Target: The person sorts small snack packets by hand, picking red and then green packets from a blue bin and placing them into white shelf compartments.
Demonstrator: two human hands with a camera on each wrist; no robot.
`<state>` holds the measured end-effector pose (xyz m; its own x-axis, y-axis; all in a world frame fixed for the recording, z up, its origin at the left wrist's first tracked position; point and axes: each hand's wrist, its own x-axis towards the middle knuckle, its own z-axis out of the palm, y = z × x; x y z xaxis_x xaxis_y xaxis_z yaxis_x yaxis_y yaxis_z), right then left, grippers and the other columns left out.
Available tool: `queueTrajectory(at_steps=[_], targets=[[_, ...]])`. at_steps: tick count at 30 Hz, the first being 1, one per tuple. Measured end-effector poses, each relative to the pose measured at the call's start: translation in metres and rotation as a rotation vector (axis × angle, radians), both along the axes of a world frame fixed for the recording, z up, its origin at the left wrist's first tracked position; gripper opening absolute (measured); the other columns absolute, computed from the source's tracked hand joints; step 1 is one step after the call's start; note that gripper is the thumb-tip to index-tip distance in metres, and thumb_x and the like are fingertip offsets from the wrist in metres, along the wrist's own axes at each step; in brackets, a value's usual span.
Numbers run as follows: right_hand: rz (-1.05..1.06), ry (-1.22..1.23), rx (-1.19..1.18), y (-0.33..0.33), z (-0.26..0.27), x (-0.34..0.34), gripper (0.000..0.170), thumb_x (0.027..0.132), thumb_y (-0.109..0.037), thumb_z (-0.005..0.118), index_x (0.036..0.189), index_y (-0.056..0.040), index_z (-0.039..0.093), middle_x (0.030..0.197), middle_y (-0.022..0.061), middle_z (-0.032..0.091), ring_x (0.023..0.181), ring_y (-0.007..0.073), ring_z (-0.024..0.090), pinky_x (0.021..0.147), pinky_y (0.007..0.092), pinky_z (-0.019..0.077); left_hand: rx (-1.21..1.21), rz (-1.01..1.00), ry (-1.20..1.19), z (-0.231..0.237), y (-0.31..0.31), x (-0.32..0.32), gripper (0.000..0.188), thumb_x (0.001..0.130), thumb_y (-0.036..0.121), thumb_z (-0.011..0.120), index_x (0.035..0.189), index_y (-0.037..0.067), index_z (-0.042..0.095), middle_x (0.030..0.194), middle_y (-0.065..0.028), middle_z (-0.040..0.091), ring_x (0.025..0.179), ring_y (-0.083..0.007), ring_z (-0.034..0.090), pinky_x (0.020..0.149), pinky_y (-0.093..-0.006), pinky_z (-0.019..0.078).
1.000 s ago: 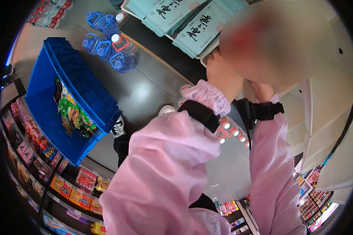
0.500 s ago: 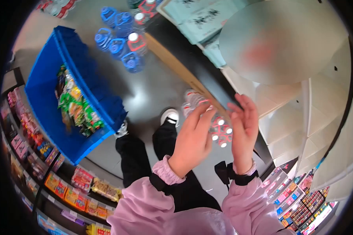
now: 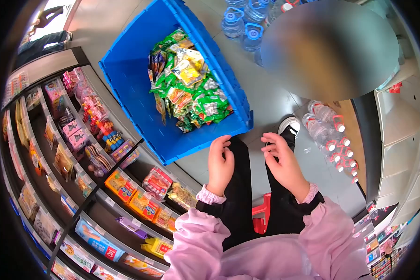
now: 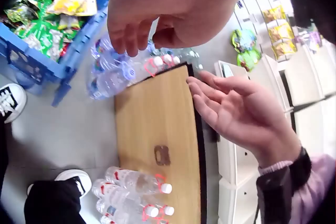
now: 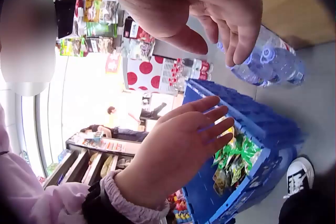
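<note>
Both hands hang in the air over the lap with nothing in them. In the head view the left hand (image 3: 220,164) is just below the near corner of a blue crate (image 3: 142,135), its fingers loosely bent. The right hand (image 3: 287,168) is a short way to the right, fingers relaxed, a gap between the two. Inside the crate lies a heap of green, yellow and white snack packets (image 3: 189,84). In the left wrist view the right hand (image 4: 247,111) shows its palm; the right wrist view shows the left hand (image 5: 176,150) with spread fingers.
Shelves of packaged snacks (image 3: 130,200) run along the left. Large water bottles (image 3: 232,23) stand beyond the crate, with smaller bottles (image 3: 329,133) at the right by a wooden panel (image 3: 354,140). A red stool part (image 3: 262,214) shows between the legs; white bins (image 3: 391,135) stand far right.
Both hands have come back from the teal packages at the upper right and now hover over the lap. The view has turned toward the blue crate.
</note>
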<state>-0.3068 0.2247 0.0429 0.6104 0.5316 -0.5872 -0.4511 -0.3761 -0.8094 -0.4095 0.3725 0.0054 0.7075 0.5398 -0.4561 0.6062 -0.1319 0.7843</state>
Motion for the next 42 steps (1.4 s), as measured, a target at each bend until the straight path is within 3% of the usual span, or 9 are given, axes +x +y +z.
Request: queueTrajectory(at_steps=[6,10,17,21,26,29,33,37,42], targets=[[0.238,-0.042,-0.102,0.086,-0.033,-0.034,0.037,0.080,-0.001,0.049,0.115,-0.0001,0.040,0.104,0.0141,0.052,0.086,0.0182,0.055,0.075,0.0285,0.0450,0.012,0.072,0.123,-0.026,0.086,-0.051,0.032,0.075,-0.006,0.043,0.106,0.000,0.050,0.100,-0.0122,0.052,0.087,-0.0195,0.056,0.070,-0.0268,0.0451],[0.403,-0.244,-0.074,0.148,-0.077,-0.056,0.031,0.074,-0.004,0.051,0.105,0.0002,0.047,0.097,0.0201,0.054,0.089,0.0348,0.054,0.078,0.0396,0.0435,0.013,0.138,0.187,-0.076,0.152,-0.096,0.032,0.075,-0.004,0.044,0.106,-0.001,0.050,0.099,-0.0109,0.056,0.086,-0.0162,0.056,0.072,-0.0262,0.0455],[0.748,-0.399,-0.350,0.204,-0.195,-0.054,0.021,0.072,-0.007,0.048,0.090,0.0002,0.057,0.087,0.0205,0.059,0.083,0.0374,0.056,0.073,0.0430,0.0440,-0.064,0.141,0.298,-0.158,0.233,-0.130,0.030,0.077,0.005,0.049,0.106,-0.001,0.052,0.093,-0.0118,0.059,0.082,-0.0173,0.056,0.068,-0.0256,0.0447],[1.121,-0.557,-0.497,0.211,-0.236,-0.037,0.017,0.072,-0.005,0.047,0.086,-0.0027,0.057,0.085,0.0184,0.060,0.082,0.0340,0.058,0.068,0.0424,0.0464,-0.384,0.140,0.411,-0.212,0.221,-0.118,0.030,0.076,0.008,0.052,0.105,-0.003,0.054,0.083,-0.0089,0.061,0.071,-0.0153,0.057,0.059,-0.0251,0.0441],[1.309,-0.707,-0.090,0.228,-0.262,-0.044,0.013,0.074,-0.006,0.048,0.081,-0.0020,0.057,0.090,0.0132,0.057,0.081,0.0321,0.058,0.067,0.0406,0.0472,-0.485,-0.016,0.483,-0.292,0.175,-0.101,0.029,0.078,0.007,0.052,0.104,-0.005,0.053,0.079,-0.0094,0.060,0.063,-0.0150,0.054,0.055,-0.0254,0.0421],[1.453,-0.737,-0.082,0.239,-0.266,-0.054,0.013,0.074,-0.009,0.049,0.080,-0.0041,0.059,0.092,0.0100,0.056,0.081,0.0295,0.059,0.067,0.0400,0.0477,-0.447,0.146,0.388,-0.297,0.157,-0.084,0.025,0.070,0.011,0.058,0.085,-0.008,0.060,0.080,-0.0242,0.061,0.076,-0.0317,0.060,0.067,-0.0349,0.0449],[1.499,-0.748,-0.173,0.235,-0.279,-0.054,0.016,0.076,-0.012,0.049,0.084,-0.0046,0.060,0.094,0.0100,0.058,0.084,0.0281,0.059,0.067,0.0396,0.0485,-0.723,0.362,0.313,-0.338,0.139,-0.096,0.023,0.077,0.005,0.057,0.096,-0.007,0.054,0.073,-0.0081,0.060,0.063,-0.0155,0.056,0.056,-0.0257,0.0446],[1.486,-0.617,-0.220,0.241,-0.262,-0.032,0.018,0.073,-0.011,0.052,0.088,-0.0051,0.060,0.094,0.0119,0.058,0.087,0.0302,0.058,0.068,0.0416,0.0478,-0.858,0.375,0.474,-0.302,0.156,-0.071,0.021,0.076,0.007,0.061,0.091,-0.006,0.053,0.079,-0.0118,0.059,0.064,-0.0182,0.058,0.054,-0.0277,0.0461],[0.865,-0.418,-0.127,0.228,-0.256,-0.006,0.029,0.071,0.002,0.049,0.099,-0.0010,0.052,0.101,0.0176,0.052,0.094,0.0336,0.051,0.082,0.0375,0.0423,-0.776,0.564,0.523,-0.274,0.154,-0.058,0.021,0.074,0.015,0.064,0.077,-0.005,0.056,0.067,-0.0088,0.058,0.050,-0.0168,0.056,0.043,-0.0283,0.0449]])
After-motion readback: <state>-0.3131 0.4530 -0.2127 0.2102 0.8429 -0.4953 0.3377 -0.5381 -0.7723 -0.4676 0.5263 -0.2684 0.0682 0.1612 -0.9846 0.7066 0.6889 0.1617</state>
